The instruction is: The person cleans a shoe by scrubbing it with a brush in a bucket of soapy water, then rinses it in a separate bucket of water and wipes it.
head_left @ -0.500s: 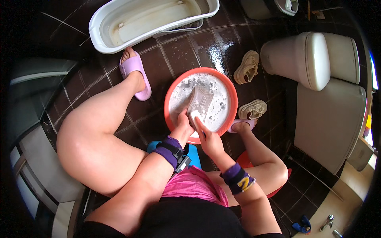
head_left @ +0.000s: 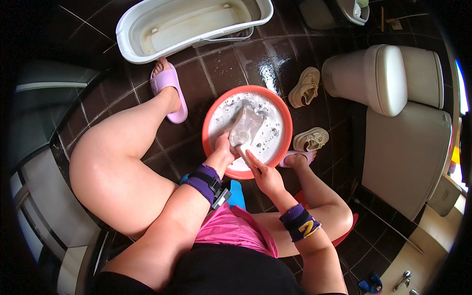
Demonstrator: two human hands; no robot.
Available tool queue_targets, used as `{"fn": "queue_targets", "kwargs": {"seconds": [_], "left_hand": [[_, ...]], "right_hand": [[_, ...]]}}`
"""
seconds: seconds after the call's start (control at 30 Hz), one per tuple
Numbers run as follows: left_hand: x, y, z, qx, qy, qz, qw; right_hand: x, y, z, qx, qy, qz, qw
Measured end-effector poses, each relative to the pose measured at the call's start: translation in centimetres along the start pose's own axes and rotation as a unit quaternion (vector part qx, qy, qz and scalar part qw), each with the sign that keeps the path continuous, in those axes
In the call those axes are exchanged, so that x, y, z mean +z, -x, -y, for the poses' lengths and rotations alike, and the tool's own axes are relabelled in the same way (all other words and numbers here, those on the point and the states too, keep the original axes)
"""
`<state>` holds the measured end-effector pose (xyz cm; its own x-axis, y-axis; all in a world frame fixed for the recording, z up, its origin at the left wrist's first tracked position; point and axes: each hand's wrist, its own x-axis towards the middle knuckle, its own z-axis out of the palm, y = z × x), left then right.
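An orange-red basin (head_left: 208, 109) of foamy water stands on the floor in front of me. Over the suds, my left hand (head_left: 223, 150) grips a shoe (head_left: 248, 127), its pale patterned sole turned up and its toe end pointing away. My right hand (head_left: 266, 178) is closed on a white brush (head_left: 245, 150), whose head lies against the near end of the sole. The bristles are hidden underneath. Both hands reach over the basin's near rim.
Two beige sneakers (head_left: 305, 87) rest on the dark tiles right of the basin, near a white toilet (head_left: 392, 81). A white folding tub (head_left: 127, 51) lies at the far left. My feet, in lilac slippers (head_left: 179, 107), flank the basin. Something blue (head_left: 237, 195) sits between my legs.
The brush and my right hand have shifted slightly toward me along the sole. My left hand still holds the shoe, now tilted a little differently. The whole view has shifted slightly.
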<state>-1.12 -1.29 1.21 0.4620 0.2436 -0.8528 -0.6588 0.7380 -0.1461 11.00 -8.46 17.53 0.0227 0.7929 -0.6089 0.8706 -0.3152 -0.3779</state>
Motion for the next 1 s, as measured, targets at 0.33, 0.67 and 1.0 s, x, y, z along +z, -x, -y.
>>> {"fn": "queue_targets", "kwargs": {"seconds": [0.33,0.67,1.0], "left_hand": [[1.9,0.7,-0.2,-0.027,-0.011,-0.039,0.999],[4.1,1.1,1.6,0.026,-0.017,-0.133,0.991],[1.9,-0.8,1.4,0.036,-0.049,-0.11,0.992]], "right_hand": [[1.0,-2.5,-0.7,-0.082,-0.034,-0.063,0.994],[0.8,-5.8,0.9,-0.06,-0.047,-0.067,0.995],[0.7,-5.5,0.9,-0.066,-0.021,-0.053,0.996]]}}
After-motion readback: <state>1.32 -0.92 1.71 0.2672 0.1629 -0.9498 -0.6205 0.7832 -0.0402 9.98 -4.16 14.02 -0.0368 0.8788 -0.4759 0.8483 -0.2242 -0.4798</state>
